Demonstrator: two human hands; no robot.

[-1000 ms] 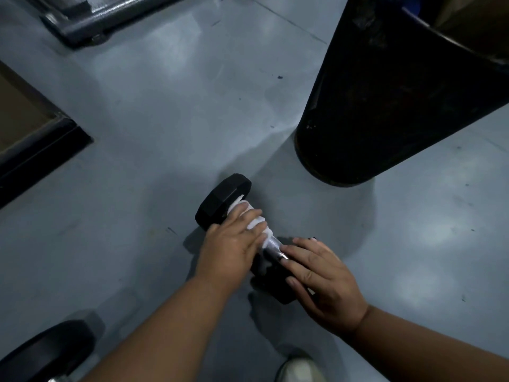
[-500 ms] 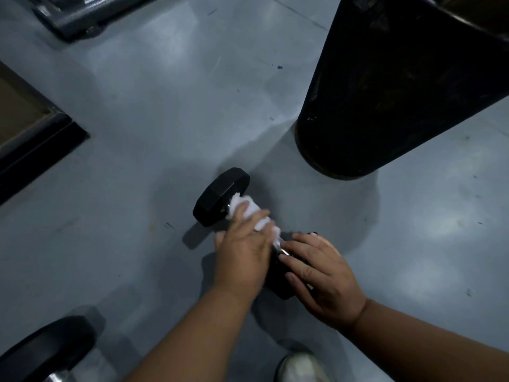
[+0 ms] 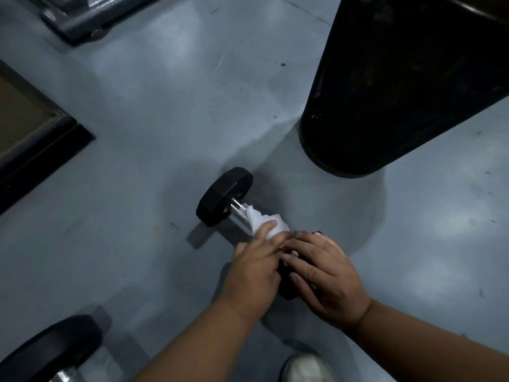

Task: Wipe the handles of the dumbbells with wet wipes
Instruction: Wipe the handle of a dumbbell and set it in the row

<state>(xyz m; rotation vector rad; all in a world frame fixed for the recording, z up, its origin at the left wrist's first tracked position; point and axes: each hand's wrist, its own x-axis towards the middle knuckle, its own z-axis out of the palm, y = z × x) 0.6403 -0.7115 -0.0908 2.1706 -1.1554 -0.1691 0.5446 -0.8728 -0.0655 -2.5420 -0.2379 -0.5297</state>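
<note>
A small black dumbbell (image 3: 224, 197) lies on the grey floor, its far head up and left, its chrome handle (image 3: 239, 209) partly bare. A white wet wipe (image 3: 265, 223) is wrapped round the near part of the handle. My left hand (image 3: 256, 267) is closed on the wipe and the handle beneath it. My right hand (image 3: 323, 274) rests with spread fingers on the dumbbell's near head, which it mostly hides.
A large black cylinder-shaped object (image 3: 391, 86) stands close behind on the right. A bigger dumbbell (image 3: 52, 351) lies at the bottom left. A dark-framed mat (image 3: 41, 139) is at the left, a metal frame (image 3: 80, 20) top left. A shoe tip (image 3: 305, 368) shows below.
My left hand has slid the wipe along the handle from the far head toward me, baring the chrome near that head. My right hand has stayed on the near head.
</note>
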